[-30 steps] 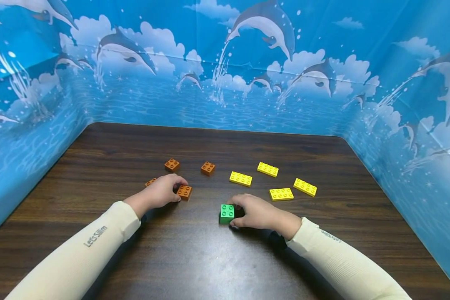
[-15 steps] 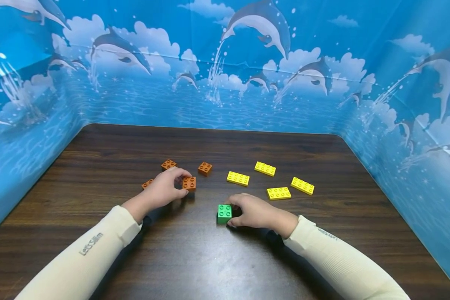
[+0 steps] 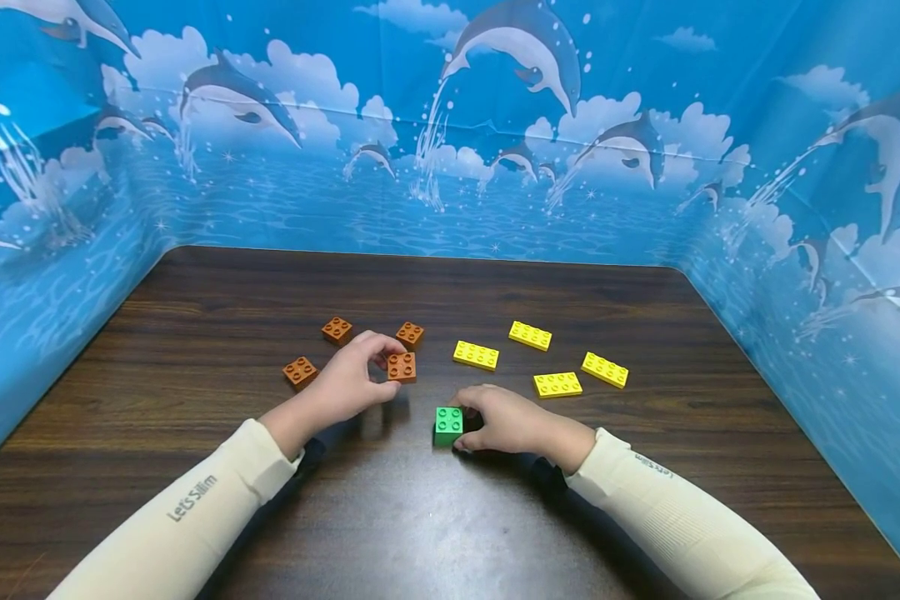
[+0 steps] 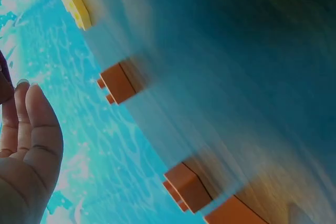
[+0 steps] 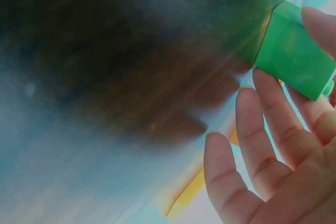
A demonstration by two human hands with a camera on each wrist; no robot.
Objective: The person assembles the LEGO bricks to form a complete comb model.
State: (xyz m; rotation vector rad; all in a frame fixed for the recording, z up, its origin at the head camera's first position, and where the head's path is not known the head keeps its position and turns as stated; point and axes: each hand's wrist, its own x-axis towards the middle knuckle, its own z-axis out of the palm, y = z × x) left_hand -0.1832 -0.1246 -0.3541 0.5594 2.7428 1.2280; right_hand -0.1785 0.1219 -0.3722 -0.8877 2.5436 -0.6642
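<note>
My left hand [image 3: 352, 379] pinches an orange-brown 2x2 toy brick [image 3: 401, 367] between thumb and fingers, lifted above the table. In the left wrist view only a dark edge of that brick shows at the far left, beside the fingers [image 4: 42, 129]. My right hand [image 3: 506, 421] grips a green 2x2 brick [image 3: 448, 426], which rests on the table to the right and nearer to me. The right wrist view has the green brick [image 5: 295, 51] standing between thumb and fingers, its studs facing away from the table.
Three more orange-brown bricks, at left [image 3: 300, 372], at back left [image 3: 337, 330] and just behind the held one [image 3: 410, 335], sit on the dark wooden table [image 3: 345, 533]. Several flat yellow 2x4 bricks [image 3: 558, 385] lie to the right. A dolphin-print sheet [image 3: 450, 167] surrounds the table.
My left hand has raised the orange-brown brick off the table and carried it to the right, towards the green brick. The right hand and green brick stay in place.
</note>
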